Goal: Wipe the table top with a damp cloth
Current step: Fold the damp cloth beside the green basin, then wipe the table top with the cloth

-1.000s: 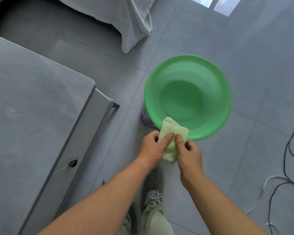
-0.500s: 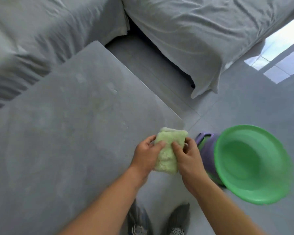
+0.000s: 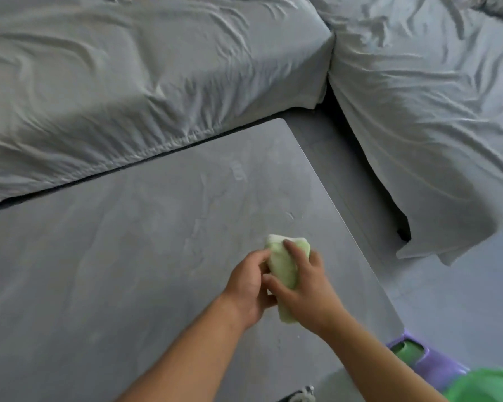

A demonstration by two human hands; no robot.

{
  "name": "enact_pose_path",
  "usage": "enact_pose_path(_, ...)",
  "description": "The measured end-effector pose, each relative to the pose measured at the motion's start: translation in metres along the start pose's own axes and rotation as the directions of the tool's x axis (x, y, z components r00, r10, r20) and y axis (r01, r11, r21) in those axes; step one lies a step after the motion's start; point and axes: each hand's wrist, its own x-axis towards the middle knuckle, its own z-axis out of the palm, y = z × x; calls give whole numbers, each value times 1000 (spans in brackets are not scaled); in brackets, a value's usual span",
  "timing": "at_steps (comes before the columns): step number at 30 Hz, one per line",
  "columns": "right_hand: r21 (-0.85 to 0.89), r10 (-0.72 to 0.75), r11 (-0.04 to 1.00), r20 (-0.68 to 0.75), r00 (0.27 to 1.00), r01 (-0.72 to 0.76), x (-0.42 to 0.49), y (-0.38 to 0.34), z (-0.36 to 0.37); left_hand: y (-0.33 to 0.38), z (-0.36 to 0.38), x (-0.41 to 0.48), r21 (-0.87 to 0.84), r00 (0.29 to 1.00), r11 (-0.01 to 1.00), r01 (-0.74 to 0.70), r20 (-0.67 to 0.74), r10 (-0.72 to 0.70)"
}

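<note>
A folded pale green cloth (image 3: 283, 265) is held between both hands over the right part of the grey table top (image 3: 128, 256). My left hand (image 3: 249, 285) grips its left side. My right hand (image 3: 305, 285) wraps over its right side, fingers across the top. Whether the cloth touches the table I cannot tell. Faint streaks and smears show on the table surface beyond the cloth.
A grey-sheeted sofa (image 3: 128, 68) borders the table's far edge, and another section (image 3: 433, 126) lies across a floor gap at right. A green basin (image 3: 482, 387) on a purple stool (image 3: 436, 362) stands at the bottom right, just off the table's corner.
The view has swung from the basin on the floor to the table. Both hands carried the cloth from beside the basin to above the table top.
</note>
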Motion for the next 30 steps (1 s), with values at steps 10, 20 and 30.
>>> enact_pose_path(10,-52,-89,995,-21,996,88,164,4,-38,79,9,96,502,872,772,-390,-67,484)
enact_pose_path(20,-530,-314,829,-172,934,181,321,-32,-55,148,-145,149,990,389,41,133,-90,917)
enact_pose_path(30,-768,-484,458,207,850,447,320,-16,9,134,-175,172,971,577,-48,235,-100,810)
